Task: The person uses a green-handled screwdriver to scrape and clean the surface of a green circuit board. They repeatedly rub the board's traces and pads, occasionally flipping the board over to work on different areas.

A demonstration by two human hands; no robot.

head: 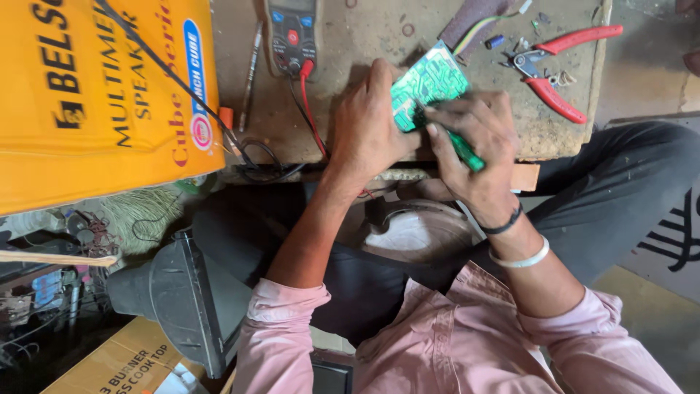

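So the person was sitting at a worn, scuffed little workbench [364, 40] with a green circuit board [429, 84] right at its near edge, roughly in the middle of that edge. The left hand [368, 128] was laid over the board's left end, fingers curled down and pinching it steady against the benchtop. The right hand [477, 146] was wrapped tight around a green-handled screwdriver [461, 146], with the tip end pointing up-left at the board; I couldn't really tell exactly where the tip touched because the fingers hid it. A black band and a white bangle [521, 259] sat on the right wrist, and both sleeves were pink. Up at the far edge of the bench there was a multimeter [292, 33], with its red lead [310, 102] running down toward the near edge just left of the left hand. A thin metal probe-like tool [251, 69] lay beside the meter. Over by the far right corner sat red-handled pliers [558, 69] with small bits scattered around them. A big yellow speaker box [102, 95] covered the left end of the bench.
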